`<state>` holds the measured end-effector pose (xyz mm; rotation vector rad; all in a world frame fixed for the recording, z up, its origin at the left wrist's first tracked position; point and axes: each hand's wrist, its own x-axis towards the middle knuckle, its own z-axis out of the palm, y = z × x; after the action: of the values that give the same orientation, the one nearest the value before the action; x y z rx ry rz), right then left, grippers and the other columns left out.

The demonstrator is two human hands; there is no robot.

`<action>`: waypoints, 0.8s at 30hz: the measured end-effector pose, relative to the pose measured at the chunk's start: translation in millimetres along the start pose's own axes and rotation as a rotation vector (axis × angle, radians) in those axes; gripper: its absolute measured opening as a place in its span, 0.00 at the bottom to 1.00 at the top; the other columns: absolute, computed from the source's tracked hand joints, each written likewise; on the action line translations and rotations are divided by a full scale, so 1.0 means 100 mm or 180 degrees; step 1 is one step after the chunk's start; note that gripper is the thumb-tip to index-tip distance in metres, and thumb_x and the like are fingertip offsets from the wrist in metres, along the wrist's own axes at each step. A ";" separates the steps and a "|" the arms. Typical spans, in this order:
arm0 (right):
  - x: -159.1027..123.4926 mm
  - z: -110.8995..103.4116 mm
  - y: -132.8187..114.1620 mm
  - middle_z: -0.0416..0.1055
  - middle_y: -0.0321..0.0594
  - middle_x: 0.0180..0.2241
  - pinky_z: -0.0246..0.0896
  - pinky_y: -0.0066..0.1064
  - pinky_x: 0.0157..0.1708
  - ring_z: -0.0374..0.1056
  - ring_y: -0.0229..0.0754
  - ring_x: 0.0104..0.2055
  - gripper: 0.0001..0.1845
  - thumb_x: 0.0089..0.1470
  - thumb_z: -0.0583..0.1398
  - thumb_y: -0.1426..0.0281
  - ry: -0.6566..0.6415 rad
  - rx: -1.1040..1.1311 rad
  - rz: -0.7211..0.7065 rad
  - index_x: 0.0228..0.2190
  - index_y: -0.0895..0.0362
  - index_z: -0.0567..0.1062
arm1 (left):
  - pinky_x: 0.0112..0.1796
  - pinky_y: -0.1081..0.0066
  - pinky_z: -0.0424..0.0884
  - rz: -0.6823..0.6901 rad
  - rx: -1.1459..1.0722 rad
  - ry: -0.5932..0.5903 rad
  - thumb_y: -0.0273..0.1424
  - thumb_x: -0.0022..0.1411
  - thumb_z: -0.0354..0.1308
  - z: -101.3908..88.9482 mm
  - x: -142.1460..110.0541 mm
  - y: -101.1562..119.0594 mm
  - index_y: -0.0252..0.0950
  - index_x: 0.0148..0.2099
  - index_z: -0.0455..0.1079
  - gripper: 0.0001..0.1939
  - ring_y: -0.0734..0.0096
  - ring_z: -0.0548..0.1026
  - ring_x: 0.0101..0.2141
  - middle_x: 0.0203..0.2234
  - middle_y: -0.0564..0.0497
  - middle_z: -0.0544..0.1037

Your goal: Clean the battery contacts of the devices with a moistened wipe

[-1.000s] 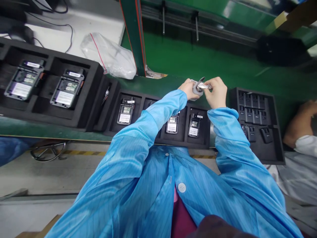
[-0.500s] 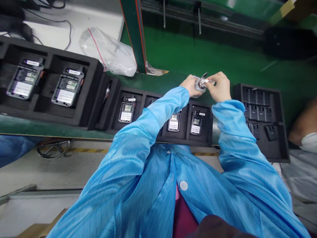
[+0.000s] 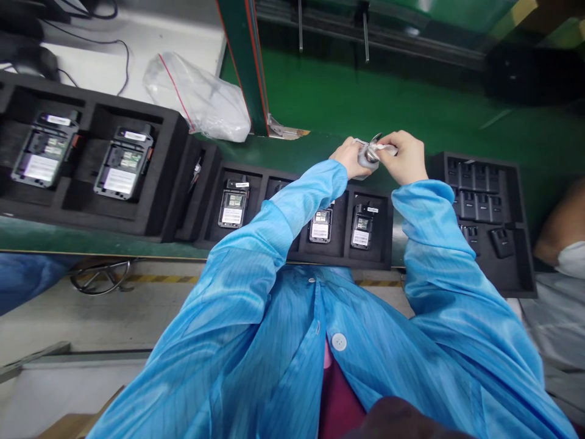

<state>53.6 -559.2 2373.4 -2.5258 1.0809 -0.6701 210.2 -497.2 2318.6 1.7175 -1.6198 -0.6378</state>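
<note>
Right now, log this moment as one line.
left hand: holding small whitish container, metal lid raised; right hand: pinching crumpled white material at container's top; nearby: black foam tray, black handheld devices

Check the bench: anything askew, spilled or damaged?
Yes: one black module in the far-right tray sits slightly turned and apart, while the other modules there are packed in rows. No spill or damage visible at this size.

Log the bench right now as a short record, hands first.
left hand: holding small whitish container, metal lid raised
right hand: pinching white tissue-like piece at container's mouth
middle foam tray: three open-backed handheld devices plainly visible; left sleeve hides part
left foam tray: two larger-looking handheld units
right foam tray: black modules, one askew
clear zip bag: behind trays, red strip
</note>
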 end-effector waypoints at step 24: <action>-0.29 -0.32 0.18 0.70 0.32 0.29 0.55 0.29 0.26 0.59 0.34 0.27 0.20 0.45 0.66 0.52 0.0441 0.2620 0.1260 0.33 0.53 0.71 | 0.51 0.66 0.70 -0.0041 0.0306 0.0203 0.38 0.48 0.71 0.13 0.02 0.26 0.35 0.49 0.71 0.27 0.61 0.73 0.47 0.45 0.45 0.69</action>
<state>8.6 -552.7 2383.3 -1.5413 1.0212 -0.9359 183.4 -500.9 2329.8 1.8001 -1.6193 -0.5133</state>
